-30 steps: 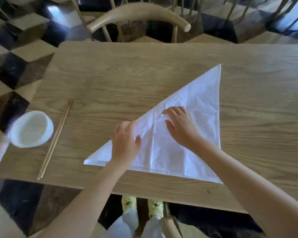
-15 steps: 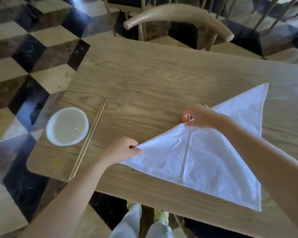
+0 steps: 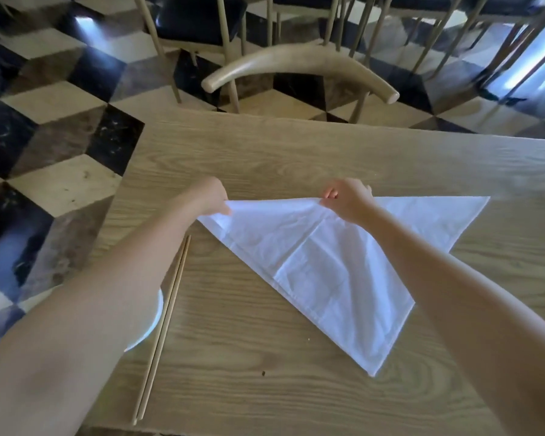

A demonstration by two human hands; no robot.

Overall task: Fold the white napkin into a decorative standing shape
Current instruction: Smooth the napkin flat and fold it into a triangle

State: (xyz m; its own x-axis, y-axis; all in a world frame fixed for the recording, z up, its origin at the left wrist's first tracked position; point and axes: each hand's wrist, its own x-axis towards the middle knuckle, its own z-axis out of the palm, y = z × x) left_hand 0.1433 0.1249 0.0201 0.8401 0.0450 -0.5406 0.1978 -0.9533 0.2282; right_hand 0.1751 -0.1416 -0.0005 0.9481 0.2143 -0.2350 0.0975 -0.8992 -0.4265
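Observation:
The white napkin point(image 3: 324, 272), folded into a triangle, lies on the wooden table point(image 3: 296, 158). Its long edge runs across the far side and one point faces me. My left hand point(image 3: 210, 196) pinches the left corner of that far edge. My right hand point(image 3: 346, 198) pinches the same edge further right, lifting it slightly off the table. The right corner of the napkin lies flat beyond my right hand. My right forearm covers part of the cloth.
A pair of wooden chopsticks point(image 3: 164, 325) lies to the left of the napkin. A white bowl point(image 3: 151, 319) sits beside them, mostly hidden under my left forearm. A wooden chair point(image 3: 296, 66) stands at the table's far side. The table's left edge is close.
Both hands went from pressing flat on the napkin to pinching its long edge. The napkin has turned so that edge now lies on the far side, and it sits further from me.

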